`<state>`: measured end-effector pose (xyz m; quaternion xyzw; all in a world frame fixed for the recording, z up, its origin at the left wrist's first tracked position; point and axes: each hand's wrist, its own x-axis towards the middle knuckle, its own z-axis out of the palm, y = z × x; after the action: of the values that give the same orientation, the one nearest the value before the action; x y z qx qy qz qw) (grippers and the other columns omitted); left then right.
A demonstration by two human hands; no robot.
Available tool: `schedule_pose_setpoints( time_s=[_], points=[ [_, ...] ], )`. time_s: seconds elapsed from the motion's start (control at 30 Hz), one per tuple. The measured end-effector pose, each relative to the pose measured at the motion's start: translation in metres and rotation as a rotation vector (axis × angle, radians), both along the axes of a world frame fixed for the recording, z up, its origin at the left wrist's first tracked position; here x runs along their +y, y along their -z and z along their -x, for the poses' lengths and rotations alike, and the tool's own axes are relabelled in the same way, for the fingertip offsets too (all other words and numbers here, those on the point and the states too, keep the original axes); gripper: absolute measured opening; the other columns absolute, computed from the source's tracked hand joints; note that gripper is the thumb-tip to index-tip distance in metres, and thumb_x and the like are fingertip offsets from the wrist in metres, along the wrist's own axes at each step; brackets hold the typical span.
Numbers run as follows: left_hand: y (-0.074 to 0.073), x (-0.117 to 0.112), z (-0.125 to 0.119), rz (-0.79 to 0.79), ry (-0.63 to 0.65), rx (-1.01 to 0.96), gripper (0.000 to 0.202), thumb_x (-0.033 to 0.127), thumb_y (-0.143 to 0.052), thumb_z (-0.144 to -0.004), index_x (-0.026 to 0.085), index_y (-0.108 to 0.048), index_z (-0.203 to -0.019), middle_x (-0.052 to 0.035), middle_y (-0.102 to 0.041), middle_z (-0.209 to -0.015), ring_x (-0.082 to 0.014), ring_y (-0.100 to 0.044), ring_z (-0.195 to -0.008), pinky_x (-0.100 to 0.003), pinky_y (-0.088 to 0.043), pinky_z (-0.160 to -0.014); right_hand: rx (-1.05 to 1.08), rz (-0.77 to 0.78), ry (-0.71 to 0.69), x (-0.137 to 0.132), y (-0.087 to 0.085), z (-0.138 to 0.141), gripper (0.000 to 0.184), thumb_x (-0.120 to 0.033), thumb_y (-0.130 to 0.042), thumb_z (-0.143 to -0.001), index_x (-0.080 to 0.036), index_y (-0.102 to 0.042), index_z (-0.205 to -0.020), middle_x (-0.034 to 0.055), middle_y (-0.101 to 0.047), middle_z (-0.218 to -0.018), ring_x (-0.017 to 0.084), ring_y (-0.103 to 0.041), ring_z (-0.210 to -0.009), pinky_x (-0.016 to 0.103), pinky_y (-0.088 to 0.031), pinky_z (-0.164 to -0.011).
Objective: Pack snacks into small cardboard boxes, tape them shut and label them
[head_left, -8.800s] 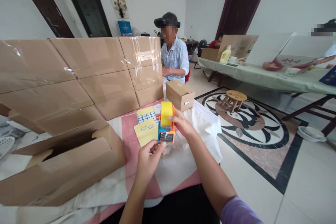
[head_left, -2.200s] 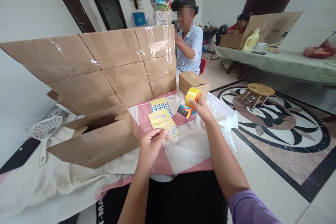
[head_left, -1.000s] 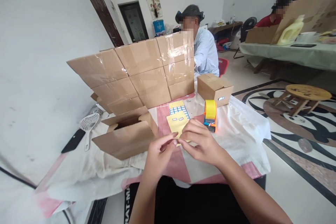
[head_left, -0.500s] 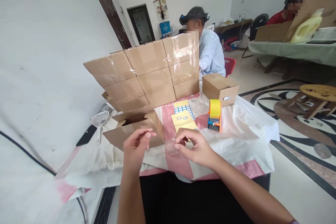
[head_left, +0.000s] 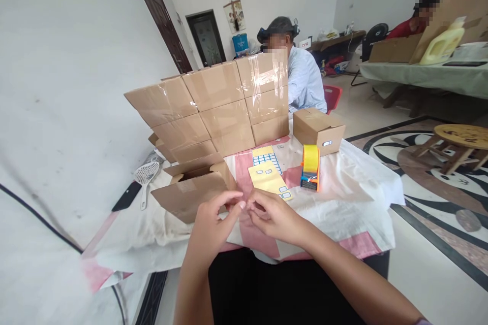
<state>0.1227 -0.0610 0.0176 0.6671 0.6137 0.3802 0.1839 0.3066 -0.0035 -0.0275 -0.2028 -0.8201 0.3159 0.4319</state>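
Note:
My right hand (head_left: 277, 216) is pinched, thumb against fingers, above the pink stripe of the cloth; whatever is at its fingertips is too small to make out. Close beside it, my left hand (head_left: 215, 221) has thumb and forefinger a little apart, with nothing visible between them. Just beyond my left hand stands a cardboard box (head_left: 188, 195) with its top flaps up. Yellow sheets (head_left: 267, 177) bearing blue-edged white labels lie past my right hand. To their right stands an orange and blue tape dispenser (head_left: 310, 168) with a yellow roll.
A wall of taped cardboard boxes (head_left: 224, 106) rises at the back. A closed box (head_left: 318, 129) with one label sits at the right rear. A white slotted scoop (head_left: 147, 175) lies at left beside a black object (head_left: 126, 196). A person (head_left: 307, 78) sits behind the boxes.
My left hand has moved right, close to my right hand. The right hand stays pinched in about the same place; the small whitish bit at its fingertips no longer shows clearly.

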Motion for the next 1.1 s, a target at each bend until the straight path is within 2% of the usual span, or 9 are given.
schedule_pose_setpoints(
  time_s=[0.13,0.37,0.43,0.57,0.8,0.87,0.97,1.03,1.1],
  points=[
    [0.001,0.0,-0.001,0.046,0.023,-0.019,0.017,0.037,-0.066,-0.091,0.03,-0.075,-0.103,0.0034,-0.077,-0.097,-0.0156,-0.066,-0.088,-0.026,-0.044,-0.069,-0.054,-0.094,0.016,-0.001,-0.002,-0.001,0.019,-0.005,-0.051,-0.086,-0.022,-0.047,-0.095,-0.0009,-0.057,-0.088,0.014,-0.055,-0.078,0.024,-0.04,-0.07],
    [0.003,0.001,-0.003,-0.02,0.024,0.007,0.014,0.035,-0.066,-0.092,0.03,-0.076,-0.101,0.0031,-0.076,-0.093,-0.0147,-0.067,-0.086,-0.026,-0.046,-0.073,-0.092,-0.067,-0.009,0.0,-0.004,-0.006,0.021,-0.004,-0.049,-0.085,-0.021,-0.046,-0.094,-0.0009,-0.055,-0.089,0.014,-0.054,-0.081,0.024,-0.039,-0.072],
    [0.004,0.001,-0.003,-0.075,0.036,0.03,0.013,0.034,-0.066,-0.092,0.029,-0.075,-0.1,0.0024,-0.074,-0.09,-0.0151,-0.067,-0.085,-0.026,-0.047,-0.075,-0.053,0.022,-0.034,-0.001,-0.004,-0.007,0.02,-0.004,-0.051,-0.084,-0.021,-0.049,-0.093,-0.002,-0.054,-0.087,0.013,-0.052,-0.078,0.023,-0.039,-0.07],
    [0.008,0.001,-0.002,-0.224,0.066,0.107,0.013,0.034,-0.064,-0.095,0.029,-0.076,-0.099,0.0011,-0.071,-0.089,-0.0149,-0.067,-0.082,-0.026,-0.05,-0.074,0.076,0.332,-0.143,0.002,0.0,-0.004,0.019,-0.006,-0.056,-0.08,-0.02,-0.054,-0.091,-0.0039,-0.053,-0.082,0.01,-0.046,-0.067,0.021,-0.036,-0.06],
    [0.005,-0.004,-0.009,-0.432,0.069,0.2,0.01,0.032,-0.066,-0.094,0.031,-0.076,-0.097,0.0016,-0.069,-0.083,-0.0138,-0.067,-0.076,-0.024,-0.053,-0.07,0.223,0.705,-0.352,0.01,0.002,-0.004,0.017,-0.016,-0.067,-0.07,-0.018,-0.056,-0.083,-0.0048,-0.053,-0.073,0.009,-0.046,-0.062,0.022,-0.035,-0.059],
    [0.001,-0.006,-0.01,-0.506,0.096,0.194,0.012,0.028,-0.065,-0.095,0.031,-0.076,-0.097,0.0014,-0.072,-0.086,-0.014,-0.068,-0.079,-0.023,-0.055,-0.071,0.217,0.727,-0.395,0.011,0.003,-0.003,0.019,-0.015,-0.068,-0.067,-0.017,-0.058,-0.084,-0.004,-0.057,-0.076,0.008,-0.047,-0.062,0.021,-0.034,-0.058],
    [-0.004,-0.009,-0.005,-0.559,0.127,0.184,0.013,0.025,-0.063,-0.095,0.03,-0.074,-0.097,0.0005,-0.076,-0.093,-0.0156,-0.07,-0.086,-0.024,-0.057,-0.076,0.185,0.669,-0.401,0.008,0.01,0.001,0.021,-0.012,-0.067,-0.065,-0.017,-0.06,-0.084,-0.0042,-0.058,-0.077,0.007,-0.046,-0.062,0.021,-0.032,-0.057],
    [-0.004,-0.01,0.001,-0.491,0.11,0.237,0.01,0.029,-0.068,-0.091,0.03,-0.075,-0.098,-0.0009,-0.077,-0.097,-0.0185,-0.071,-0.09,-0.028,-0.058,-0.078,0.172,0.622,-0.377,0.005,0.016,0.005,0.019,-0.011,-0.066,-0.066,-0.017,-0.06,-0.083,-0.0053,-0.056,-0.074,0.008,-0.045,-0.062,0.021,-0.032,-0.057],
    [-0.001,-0.01,0.007,-0.35,0.124,0.32,0.01,0.034,-0.071,-0.089,0.031,-0.076,-0.097,-0.0021,-0.077,-0.096,-0.021,-0.071,-0.089,-0.031,-0.057,-0.078,0.172,0.592,-0.348,0.001,0.019,0.009,0.018,-0.01,-0.065,-0.068,-0.018,-0.06,-0.083,-0.0056,-0.056,-0.072,0.008,-0.046,-0.063,0.021,-0.033,-0.058]
  ],
)
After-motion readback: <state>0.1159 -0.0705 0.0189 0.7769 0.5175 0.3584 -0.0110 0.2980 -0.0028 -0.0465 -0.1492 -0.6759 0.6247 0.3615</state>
